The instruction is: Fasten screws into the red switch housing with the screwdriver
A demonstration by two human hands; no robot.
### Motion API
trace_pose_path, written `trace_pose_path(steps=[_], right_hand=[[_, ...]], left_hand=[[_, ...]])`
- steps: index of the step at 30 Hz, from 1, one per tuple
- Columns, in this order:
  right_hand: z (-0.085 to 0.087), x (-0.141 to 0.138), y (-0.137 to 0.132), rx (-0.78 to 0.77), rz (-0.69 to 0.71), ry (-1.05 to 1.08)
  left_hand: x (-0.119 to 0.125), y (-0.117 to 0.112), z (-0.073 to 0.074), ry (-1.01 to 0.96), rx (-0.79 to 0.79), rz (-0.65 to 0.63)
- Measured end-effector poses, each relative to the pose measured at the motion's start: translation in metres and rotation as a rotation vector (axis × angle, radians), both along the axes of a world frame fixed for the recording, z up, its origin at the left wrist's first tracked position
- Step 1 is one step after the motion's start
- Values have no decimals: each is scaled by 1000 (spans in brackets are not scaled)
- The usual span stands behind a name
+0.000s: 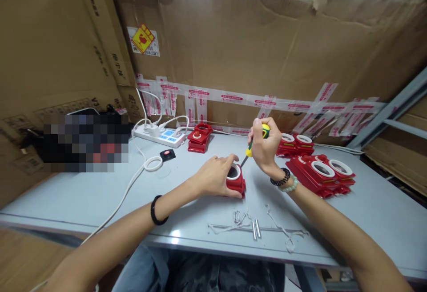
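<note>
Two hands work over one red housing (pixel 237 185) near the middle of the bench (pixel 83 198); the left hand (pixel 215 177) has its grip pressed around the housing's left side, pinning it down; the right hand (pixel 265 144) has its grip closed on a screwdriver (pixel 250 150), whose tip slants into the housing's white-ringed top, though its exact seat seems hidden by fingers. The tip could slip and jab the left thumb, which lies right beside the shaft; a shove could scatter the loose metal pins (pixel 247 224) just in front of the housing, near the bench's edge. Right of the housing, a pile of red parts (pixel 320 174) crowds the forearm; left of it, bare bench runs to a white cable (pixel 133 186).
</note>
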State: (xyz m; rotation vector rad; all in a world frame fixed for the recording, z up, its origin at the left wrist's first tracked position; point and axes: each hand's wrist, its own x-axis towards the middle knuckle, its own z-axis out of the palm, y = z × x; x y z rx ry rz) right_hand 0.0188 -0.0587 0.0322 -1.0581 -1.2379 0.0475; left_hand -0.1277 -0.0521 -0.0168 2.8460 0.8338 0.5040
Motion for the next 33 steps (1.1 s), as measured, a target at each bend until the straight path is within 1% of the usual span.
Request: trace_pose_path(steps=[4, 7, 9, 11, 17, 20, 22, 24, 28, 29, 30, 31, 32, 33], right_hand=[[12, 1, -13, -123, -174, -419], [25, -1, -21, -252, -429, -745], [33, -3, -25, -323, -575, -889], [40, -5, -27, -376, -638, -970], [55, -2, -28, -451, -685, -1068], [60, -1, -28, -487, -656, -1151], [63, 0, -28, -516, -567, -1205], [67, 3, -28, -543, -418, -1252], [79, 14, -32, -589, 36, -1288], [82, 17, -33, -610, 114, -1289], [83, 20, -34, -642, 157, -1296], [84, 22, -35, -673, 143, -1309], [83, 23, -35, -691, 74, -1321], [82, 23, -35, -699, -27, -1331]], left_hand=[[0, 0, 1, 5, -9, 1], [0, -2, 3, 6, -11, -3], [0, -3, 4, 10, -10, 0], [0, -4, 5, 17, -8, 7], [0, -3, 4, 22, -9, 2], [0, -3, 4, 15, -5, -6], [0, -3, 4, 13, 2, -10], [0, -3, 4, 18, 6, -6], [0, -3, 5, 35, -7, 0], [0, -3, 5, 34, -14, -5], [0, -3, 5, 30, -20, -11], [0, -2, 4, 25, -25, -16], [0, -2, 4, 18, -27, -19], [-1, -1, 3, 14, -27, -21]])
